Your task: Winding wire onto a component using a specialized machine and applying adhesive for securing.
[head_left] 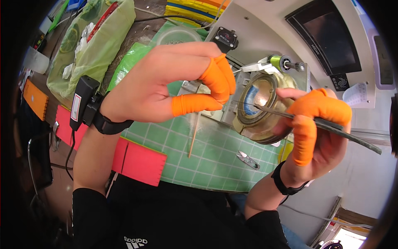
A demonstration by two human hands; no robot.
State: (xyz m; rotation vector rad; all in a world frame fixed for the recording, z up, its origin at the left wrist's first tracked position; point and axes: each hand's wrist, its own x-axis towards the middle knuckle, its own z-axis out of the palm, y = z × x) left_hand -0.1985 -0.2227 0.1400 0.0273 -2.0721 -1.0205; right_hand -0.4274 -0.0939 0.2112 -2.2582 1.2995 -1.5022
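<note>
Orange finger cots cover the thumb and fingers of my left hand (166, 83), which is closed in a pinch just left of a round metal ring fixture (271, 124). What sits between those fingertips is too fine to make out. Dark tweezers (340, 132) are gripped in my right hand (319, 124), also in orange finger cots. Their tip reaches over the opening of the ring, beside a blue patch (250, 100) on its inner side. My right fingers partly hide the ring's right side.
Thread snips (248, 161) and a thin wooden stick (193, 135) lie on the green gridded mat (178, 159). Behind the ring stands a pale machine with a dark screen (327, 37). A green-lined bin (93, 54), clear tub (178, 35) and red pad (139, 162) sit leftward.
</note>
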